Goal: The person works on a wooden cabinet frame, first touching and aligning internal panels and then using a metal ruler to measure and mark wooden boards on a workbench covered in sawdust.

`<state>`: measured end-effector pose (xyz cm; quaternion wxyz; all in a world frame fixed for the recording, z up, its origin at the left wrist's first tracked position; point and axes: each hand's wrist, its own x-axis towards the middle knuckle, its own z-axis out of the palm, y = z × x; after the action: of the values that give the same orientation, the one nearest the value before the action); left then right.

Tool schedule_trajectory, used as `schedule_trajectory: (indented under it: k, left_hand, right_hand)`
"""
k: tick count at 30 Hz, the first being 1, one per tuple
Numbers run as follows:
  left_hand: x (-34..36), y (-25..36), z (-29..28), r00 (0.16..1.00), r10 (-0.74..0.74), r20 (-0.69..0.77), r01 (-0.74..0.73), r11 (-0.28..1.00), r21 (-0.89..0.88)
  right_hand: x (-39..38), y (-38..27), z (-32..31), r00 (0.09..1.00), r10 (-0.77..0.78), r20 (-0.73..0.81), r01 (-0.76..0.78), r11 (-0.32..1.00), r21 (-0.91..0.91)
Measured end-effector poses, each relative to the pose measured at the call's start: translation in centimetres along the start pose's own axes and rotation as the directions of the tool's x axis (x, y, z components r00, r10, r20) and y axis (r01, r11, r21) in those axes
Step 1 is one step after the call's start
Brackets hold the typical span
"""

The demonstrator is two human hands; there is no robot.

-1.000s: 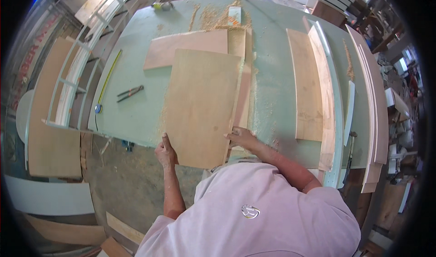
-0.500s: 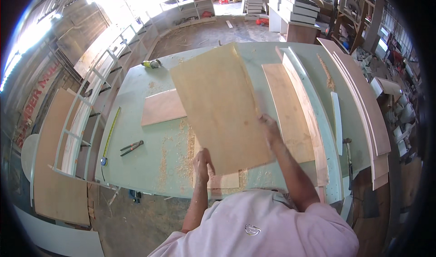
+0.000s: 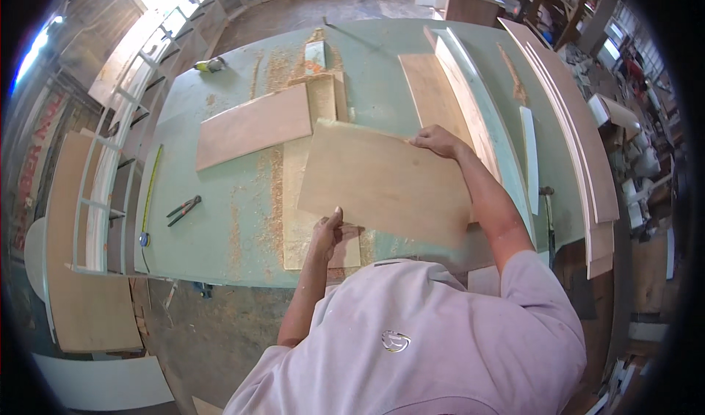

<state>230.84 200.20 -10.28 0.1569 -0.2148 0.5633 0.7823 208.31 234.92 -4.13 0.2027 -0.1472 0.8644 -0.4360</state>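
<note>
A rectangular plywood panel point(image 3: 382, 184) is held tilted above the table, close to my body. My left hand point(image 3: 327, 235) is closed on its near left corner, thumb uppermost. At the far right edge, my right hand point(image 3: 438, 142) grips the panel, fingers bent round the rim. Partly hidden under it is a pale board point(image 3: 295, 217) lying on the green worktable point(image 3: 220, 231). A pinkish board point(image 3: 253, 125) lies to the left. Beyond the panel are wood strips point(image 3: 321, 101) and a small whitish block point(image 3: 315, 57) with orange marks.
Sawdust and shavings point(image 3: 277, 187) litter the tabletop. Pincers point(image 3: 183, 209), a pulled-out tape measure point(image 3: 145, 239) and a yellow-green tool point(image 3: 211, 65) lie on the left. Long boards point(image 3: 562, 121) line the right edge, near a hammer point(image 3: 547, 192). A white frame point(image 3: 95, 217) stands left.
Both hands have turned the panel from steeply raised to flatter and brought it nearer my body. My right hand has moved to its far edge. Strips and the block behind it now show.
</note>
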Motion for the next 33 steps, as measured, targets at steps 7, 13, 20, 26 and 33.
schedule_trajectory:
  k: [7, 13, 20, 26, 33]
  left_hand:
    - [-0.1, -6.1, 1.0, 0.901, -0.313, 0.301, 0.412, 0.836, -0.363]
    - [0.1, -5.0, 4.2, 0.855, -0.436, 0.282, 0.509, 0.810, -0.290]
    - [1.6, -6.6, 4.7, 0.739, -0.475, 0.477, 0.642, 0.710, -0.289]
    - [1.3, -5.7, 2.7, 0.818, -0.514, 0.259, 0.506, 0.856, 0.103]
    - [2.0, -3.8, 0.8, 0.869, 0.405, -0.285, 0.003, 0.571, 0.821]
  right_hand:
    - [4.3, 1.4, 2.7, 0.995, 0.094, 0.017, -0.075, 0.877, -0.475]
    - [4.1, 6.2, 3.9, 0.988, 0.121, -0.098, -0.151, 0.899, -0.412]
    - [2.1, 7.1, 4.8, 0.939, -0.041, -0.341, -0.126, 0.883, -0.453]
    - [-2.9, 4.3, 7.2, 0.888, -0.160, -0.431, -0.043, 0.904, -0.425]
    - [-10.4, 4.6, 13.1, 0.762, -0.298, -0.575, -0.048, 0.859, -0.509]
